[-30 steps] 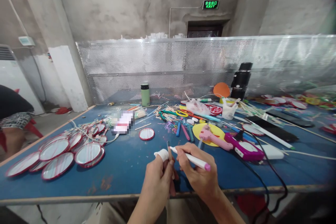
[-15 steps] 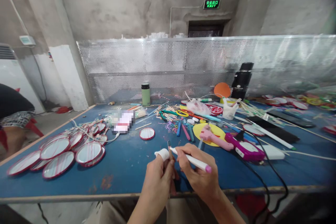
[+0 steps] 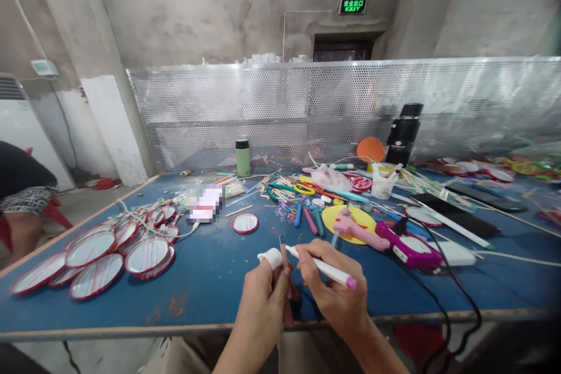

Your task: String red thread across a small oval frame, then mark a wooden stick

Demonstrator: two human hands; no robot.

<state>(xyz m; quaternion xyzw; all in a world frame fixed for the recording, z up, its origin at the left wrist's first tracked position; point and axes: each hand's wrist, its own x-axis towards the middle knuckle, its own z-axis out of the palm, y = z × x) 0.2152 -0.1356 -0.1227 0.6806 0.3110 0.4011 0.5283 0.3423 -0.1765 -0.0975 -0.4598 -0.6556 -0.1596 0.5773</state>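
"What's that marker (image 3: 326,269) made of?"

"Smooth plastic, by the look from here; the slim stick (image 3: 283,251) beside it seems matt wood."

"And this counter (image 3: 210,289)?"

"Mostly smooth, with rough-looking worn patches."

"That screen (image 3: 219,105) behind?"

"Perforated metal, rather shiny. The wall (image 3: 175,6) above it looks like rough, matt concrete."

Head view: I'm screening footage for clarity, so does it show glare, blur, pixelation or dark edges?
Head view: pale sheen streaks the perforated silver metal panel; head view: square pixels break up the edges of a pale rectangular device; head view: the upper right corner goes dark, while the white pen with a pink end shows little blur.
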